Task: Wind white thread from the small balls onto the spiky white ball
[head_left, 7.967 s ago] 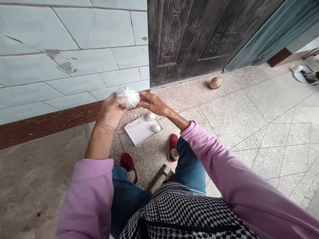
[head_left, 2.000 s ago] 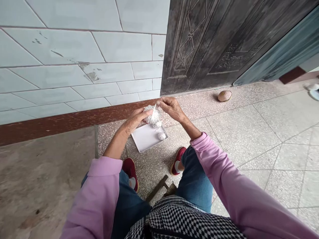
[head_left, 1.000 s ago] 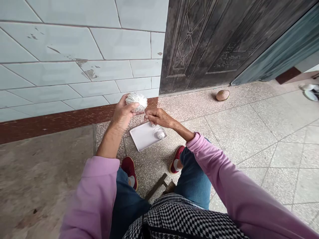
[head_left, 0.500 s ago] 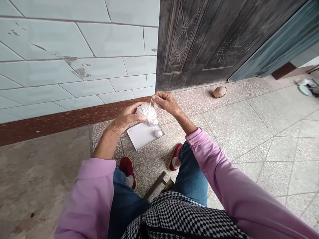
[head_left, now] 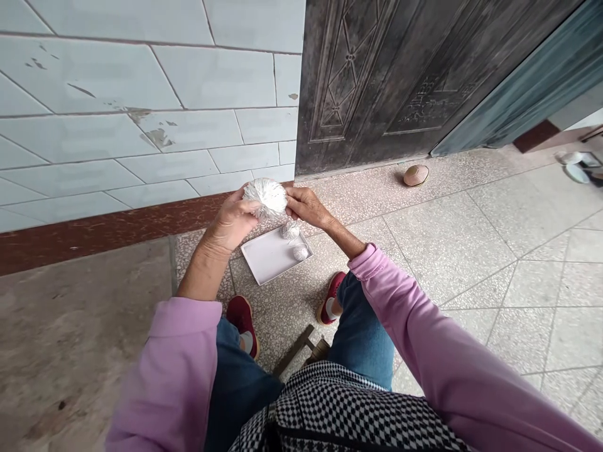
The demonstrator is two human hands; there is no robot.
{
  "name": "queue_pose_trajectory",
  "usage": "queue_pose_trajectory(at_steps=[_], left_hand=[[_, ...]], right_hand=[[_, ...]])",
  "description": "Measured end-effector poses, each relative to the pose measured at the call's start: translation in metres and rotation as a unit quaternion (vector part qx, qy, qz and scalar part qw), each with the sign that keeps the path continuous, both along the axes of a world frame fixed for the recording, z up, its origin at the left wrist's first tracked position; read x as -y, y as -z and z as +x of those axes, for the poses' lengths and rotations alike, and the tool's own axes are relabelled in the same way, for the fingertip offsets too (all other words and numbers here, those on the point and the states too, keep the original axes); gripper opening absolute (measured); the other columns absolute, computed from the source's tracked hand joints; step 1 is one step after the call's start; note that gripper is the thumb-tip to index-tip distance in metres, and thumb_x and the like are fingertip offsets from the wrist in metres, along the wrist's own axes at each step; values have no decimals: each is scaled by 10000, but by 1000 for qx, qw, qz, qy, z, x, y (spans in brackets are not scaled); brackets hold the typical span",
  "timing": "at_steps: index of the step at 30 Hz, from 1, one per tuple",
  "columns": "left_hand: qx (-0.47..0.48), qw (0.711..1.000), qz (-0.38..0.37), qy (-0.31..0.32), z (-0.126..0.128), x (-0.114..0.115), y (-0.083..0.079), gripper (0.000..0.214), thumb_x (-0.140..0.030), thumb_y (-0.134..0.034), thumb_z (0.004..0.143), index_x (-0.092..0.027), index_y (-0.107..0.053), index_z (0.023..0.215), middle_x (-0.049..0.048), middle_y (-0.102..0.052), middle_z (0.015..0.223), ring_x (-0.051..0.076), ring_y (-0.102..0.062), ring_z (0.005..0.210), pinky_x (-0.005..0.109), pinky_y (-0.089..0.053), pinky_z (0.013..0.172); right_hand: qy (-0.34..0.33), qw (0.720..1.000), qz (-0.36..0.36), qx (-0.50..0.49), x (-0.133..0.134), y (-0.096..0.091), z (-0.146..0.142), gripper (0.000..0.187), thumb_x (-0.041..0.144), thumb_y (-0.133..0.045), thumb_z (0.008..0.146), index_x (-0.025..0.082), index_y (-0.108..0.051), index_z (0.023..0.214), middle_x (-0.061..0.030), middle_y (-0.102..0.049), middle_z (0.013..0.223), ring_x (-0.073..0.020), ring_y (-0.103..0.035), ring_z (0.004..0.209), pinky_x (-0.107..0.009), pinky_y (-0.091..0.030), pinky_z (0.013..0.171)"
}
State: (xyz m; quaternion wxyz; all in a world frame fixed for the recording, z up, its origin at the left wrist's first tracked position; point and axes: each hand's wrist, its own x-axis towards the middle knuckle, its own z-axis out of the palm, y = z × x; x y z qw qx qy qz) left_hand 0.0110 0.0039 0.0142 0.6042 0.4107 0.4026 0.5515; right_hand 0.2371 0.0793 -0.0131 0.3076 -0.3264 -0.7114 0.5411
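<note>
Pom-pom (head_left: 265,196): hanging above the tray's (head_left: 264,263) far edge, being cupped by the left hand (head_left: 230,221), grip curling closed around it; right hand (head_left: 307,207) pinching its opposite side, both touching; round, no long axis.

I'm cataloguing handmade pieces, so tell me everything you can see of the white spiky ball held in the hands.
The white spiky ball is round and bristly, made of many thin white strands pointing outward, slightly shiny; plastic or paper, I cannot tell. It is held in the air above the white tray on the floor, apart from it. The left hand grips it from the left and below; the right hand touches its right side. Its underside is hidden.
</note>
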Motion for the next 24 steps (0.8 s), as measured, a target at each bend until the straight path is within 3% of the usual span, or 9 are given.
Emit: queue_pose_trajectory(at_steps=[5, 10, 16, 21, 24], left_hand=[[5, 999, 3, -47, -5, -7, 5, 631, -406, -1055, 651, -252, -781, 1197, 129, -803, 1251, 402, -782, 1278, 532, -742, 1036], [-17, 999, 3, -43, 2, -4, 6, 772, -346, -1062, 610, -284, -811, 1338, 123, -830, 1330, 399, -786, 1323, 496, -724, 1056], [-80, 995, 12, -50, 12, 1, 13, 811, -514, -1163, 647, -244, -814, 1327, 118, -848, 1300, 373, -808, 1262, 506, -677, 1159], [-159, 982, 9, -99, 11, -2, 18, 769, -623, -1137, 641, -227, -833, 1226, 96, -841, 1156, 342, -775, 1102, 460, -659, 1025], [-117, 987, 1, -108, 13, -4, 17, 725, -648, -1090, 647, -240, -798, 1170, 93, -815, 1091, 337, -765, 1060, 444, -648, 928]], right_hand=[[-32, 997, 26, 62, 10, 3, -6, 331, 85, -651, 1251, 175, -742, 946, 55, -650, 711, -132, -572, 647, -239, -454, 698], [-25, 993, 53, 106, 9, 8, -9, 279, 105, -660, 1170, 159, -776, 922, 58, -603, 686, -155, -576, 695, -262, -434, 748], [-28, 988, 75, 134, 7, 16, -5, 416, 171, -697, 1139, 206, -618, 732, 16, -606, 709, -175, -607, 784, -273, -425, 779], [-24, 989, 19, 141, 10, 17, -8, 422, 175, -742, 1137, 193, -649, 726, 28, -592, 656, -157, -564, 700, -266, -423, 727], [-34, 994, -8, 100, 11, 18, -11, 324, 171, -711, 1190, 160, -755, 868, 51, -584, 641, -140, -530, 637, -247, -415, 674]])
